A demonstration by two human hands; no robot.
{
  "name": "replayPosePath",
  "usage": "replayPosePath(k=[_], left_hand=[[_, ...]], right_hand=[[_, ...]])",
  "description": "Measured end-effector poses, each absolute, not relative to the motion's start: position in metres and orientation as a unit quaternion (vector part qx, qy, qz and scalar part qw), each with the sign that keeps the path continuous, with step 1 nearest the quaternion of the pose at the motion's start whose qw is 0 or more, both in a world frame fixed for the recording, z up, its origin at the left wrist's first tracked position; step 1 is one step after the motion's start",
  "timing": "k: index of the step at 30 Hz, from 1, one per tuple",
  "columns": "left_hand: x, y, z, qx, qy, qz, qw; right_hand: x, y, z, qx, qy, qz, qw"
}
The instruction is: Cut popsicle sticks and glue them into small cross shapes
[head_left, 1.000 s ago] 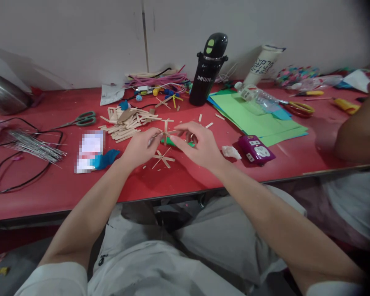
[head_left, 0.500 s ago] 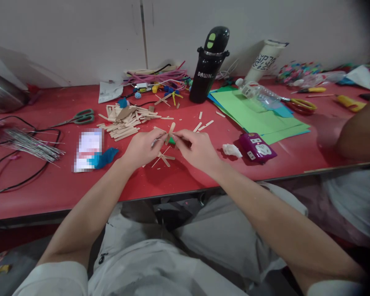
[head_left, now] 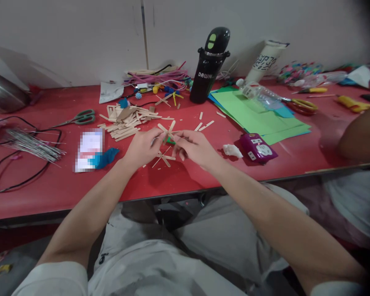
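Stick cross (head_left: 170,131) turned; arms now pt up-L, up-R.

Matt pale wood over a smooth, faintly glossy red tabletop (head_left: 144,185).
The crossed sticks (head_left: 172,126) and stick pile (head_left: 123,132) look like plain wood; thin rods (head_left: 33,146) shine like metal; the purple box (head_left: 258,149) seems glossy plastic, the bottle (head_left: 262,96) clear plastic, green sheets (head_left: 259,121) matt paper.
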State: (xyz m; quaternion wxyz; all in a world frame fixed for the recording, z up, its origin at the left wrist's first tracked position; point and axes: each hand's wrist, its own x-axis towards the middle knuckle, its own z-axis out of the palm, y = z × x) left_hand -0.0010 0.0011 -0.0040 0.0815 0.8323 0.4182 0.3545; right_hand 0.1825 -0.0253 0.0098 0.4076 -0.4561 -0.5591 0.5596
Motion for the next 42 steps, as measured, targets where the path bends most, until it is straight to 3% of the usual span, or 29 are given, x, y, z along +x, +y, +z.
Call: replayPosePath(k=[15, 36, 42], left_hand=[[-0.006, 0.006, -0.012, 0.832, 0.354, 0.42, 0.077], [-0.004, 0.0, 0.004, 0.828, 0.408, 0.315, 0.221], [-0.003, 0.0, 0.006, 0.773, 0.402, 0.351, 0.343]], right_hand=[[0.189, -0.024, 0.014, -0.423, -0.425, 0.673, 0.433], [0.198, -0.024, 0.007, -0.454, -0.679, 0.343, 0.463], [0.198, -0.026, 0.004, -0.446, -0.721, 0.293, 0.443]])
